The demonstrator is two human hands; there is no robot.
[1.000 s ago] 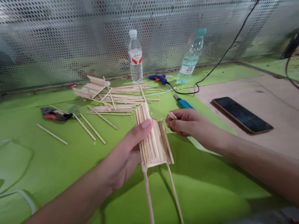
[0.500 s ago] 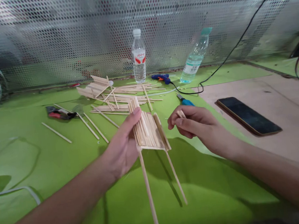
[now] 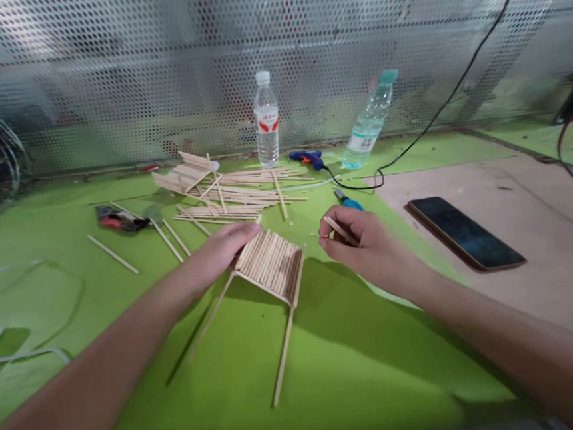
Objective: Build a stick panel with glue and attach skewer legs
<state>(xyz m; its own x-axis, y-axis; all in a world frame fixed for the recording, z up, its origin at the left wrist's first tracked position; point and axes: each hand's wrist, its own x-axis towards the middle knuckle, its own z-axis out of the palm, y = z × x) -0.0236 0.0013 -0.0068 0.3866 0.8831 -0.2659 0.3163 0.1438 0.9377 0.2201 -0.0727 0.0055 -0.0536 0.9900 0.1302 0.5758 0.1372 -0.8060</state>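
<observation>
My left hand (image 3: pixel 227 241) is closed on the far left side of a small model made of wooden sticks (image 3: pixel 271 263). Its slatted panel tilts toward me, and two long sticks stick out from its near corners. My right hand (image 3: pixel 361 236), to the right of the model and apart from it, pinches a short wooden stick (image 3: pixel 341 231) between thumb and fingers. Behind the hands lies a pile of loose wooden sticks (image 3: pixel 245 195). A second slatted stick piece (image 3: pixel 185 173) rests at the pile's left end.
A blue glue gun (image 3: pixel 306 158) with a black cord lies between two water bottles (image 3: pixel 266 123), (image 3: pixel 369 124). A blue-handled tool (image 3: pixel 349 201) is behind my right hand. Red-handled pliers (image 3: pixel 119 219) lie left, a phone (image 3: pixel 464 231) right. Perforated metal panel (image 3: pixel 203 68) stands behind.
My left hand has turned and lowered the stick model, its panel now lying flatter and its long sticks slanting left. My right hand stays nearby, the short stick showing more.
</observation>
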